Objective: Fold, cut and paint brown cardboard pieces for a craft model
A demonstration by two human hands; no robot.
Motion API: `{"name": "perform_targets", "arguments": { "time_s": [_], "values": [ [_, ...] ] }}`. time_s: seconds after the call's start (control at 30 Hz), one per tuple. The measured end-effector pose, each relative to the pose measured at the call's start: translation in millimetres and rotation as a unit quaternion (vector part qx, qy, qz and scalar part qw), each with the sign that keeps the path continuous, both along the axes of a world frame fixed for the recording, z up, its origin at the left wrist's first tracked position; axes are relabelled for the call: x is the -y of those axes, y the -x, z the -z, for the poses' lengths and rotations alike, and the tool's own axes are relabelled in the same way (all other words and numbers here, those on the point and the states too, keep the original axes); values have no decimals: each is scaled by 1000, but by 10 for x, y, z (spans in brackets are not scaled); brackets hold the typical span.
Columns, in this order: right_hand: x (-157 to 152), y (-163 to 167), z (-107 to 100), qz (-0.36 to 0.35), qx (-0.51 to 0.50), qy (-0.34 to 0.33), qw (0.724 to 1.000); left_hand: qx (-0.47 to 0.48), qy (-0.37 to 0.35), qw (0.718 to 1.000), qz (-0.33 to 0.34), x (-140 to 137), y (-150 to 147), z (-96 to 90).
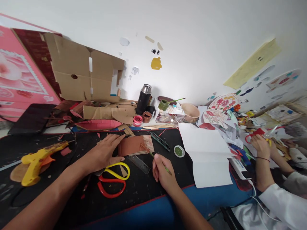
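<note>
My right hand (163,171) is closed around a thin green paintbrush (151,154). Its bristles touch a corrugated cardboard strip (130,145), painted reddish brown except for a bare ribbed patch at the right end. My left hand (106,150) lies with its fingers stretched out at the strip's left edge, holding no tool. Just below that hand are scissors with one yellow and one red handle (111,188); their blades are mostly hidden. A clear ruler (139,164) lies under the strip's lower side. Dark pens (159,141) rest to its right, near a small lid with green paint (179,151).
A yellow glue gun (39,163) lies at the left. Behind stand a black flask (143,100), a pink paint jar (137,120), a brown paint jar (146,117) and cardboard scraps (107,114). White paper (206,153) is at right, beside a co-worker's hands (261,147) with scissors.
</note>
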State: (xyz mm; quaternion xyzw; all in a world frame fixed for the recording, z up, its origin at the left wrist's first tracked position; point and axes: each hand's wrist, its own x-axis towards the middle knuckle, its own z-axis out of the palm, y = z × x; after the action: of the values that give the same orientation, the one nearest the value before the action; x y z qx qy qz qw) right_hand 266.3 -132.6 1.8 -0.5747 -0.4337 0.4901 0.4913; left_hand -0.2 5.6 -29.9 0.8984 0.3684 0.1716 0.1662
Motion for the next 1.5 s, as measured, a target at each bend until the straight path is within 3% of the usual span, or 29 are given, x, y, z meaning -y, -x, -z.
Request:
{"name": "perform_targets", "arguments": {
  "time_s": [0.27,0.43,0.63,0.77,1.07,1.27,1.5],
  "values": [
    [-35,-47,-1,-7,-16,4,1000,-6,2,1000,-23,28,-60,-35],
    [-187,-131,-163,-8,-8,-17,1000,-2,-7,1000,-31,18,-58,-6],
    [-649,-260,-511,29,35,-91,995,23,-24,999,-29,5,-35,85],
    [-1077,-317,-618,56,24,-132,989,30,-25,999,-31,9,-40,96],
    [-1824,-321,-461,101,-74,-112,986,21,-27,999,-22,6,-20,165],
    [-1947,-278,-321,98,-103,-72,987,17,-34,999,-20,17,-13,179],
    [-1961,-272,-333,80,-112,-71,988,17,-54,998,-19,21,-9,193]
  ]
}}
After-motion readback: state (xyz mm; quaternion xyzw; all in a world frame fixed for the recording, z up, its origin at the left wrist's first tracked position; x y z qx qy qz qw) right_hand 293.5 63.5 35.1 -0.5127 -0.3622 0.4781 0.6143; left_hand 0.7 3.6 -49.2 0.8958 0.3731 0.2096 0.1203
